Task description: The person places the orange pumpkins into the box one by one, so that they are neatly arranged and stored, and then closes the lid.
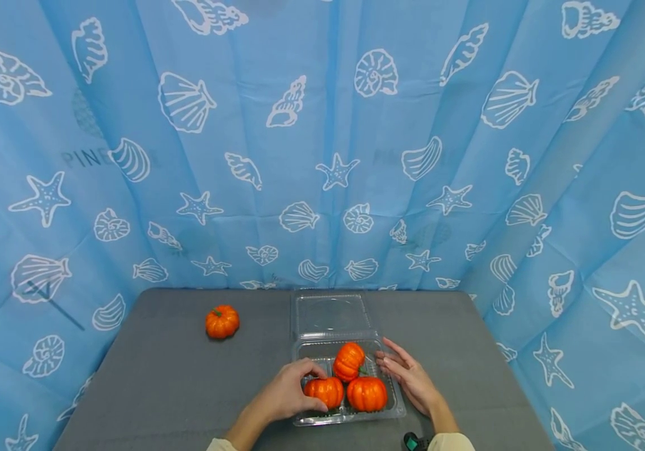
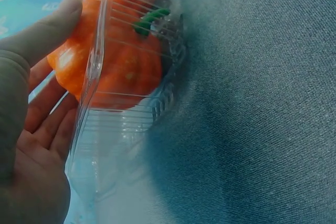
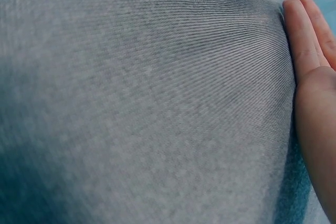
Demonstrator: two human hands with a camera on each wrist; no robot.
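A clear plastic clamshell container (image 1: 350, 417) lies on the grey table with its lid (image 1: 330, 313) folded back, away from me. Three small orange pumpkins are inside: one at the back (image 1: 349, 361), one at the front right (image 1: 367, 394) and one at the front left (image 1: 325, 392). My left hand (image 1: 285, 391) reaches over the container's left wall and grips the front left pumpkin, thumb nearer me and fingers on the far side. In the left wrist view that pumpkin (image 2: 126, 72) shows through the ribbed wall, with a green stem. My right hand (image 1: 412, 379), fingers extended, is at the container's right edge.
Another orange pumpkin (image 1: 222, 322) with a green stem sits on the table (image 1: 187, 382) at the back left. A small dark object (image 1: 412, 441) with a green face is beside the right sleeve. A blue shell-patterned curtain (image 1: 322, 138) hangs behind and along the sides.
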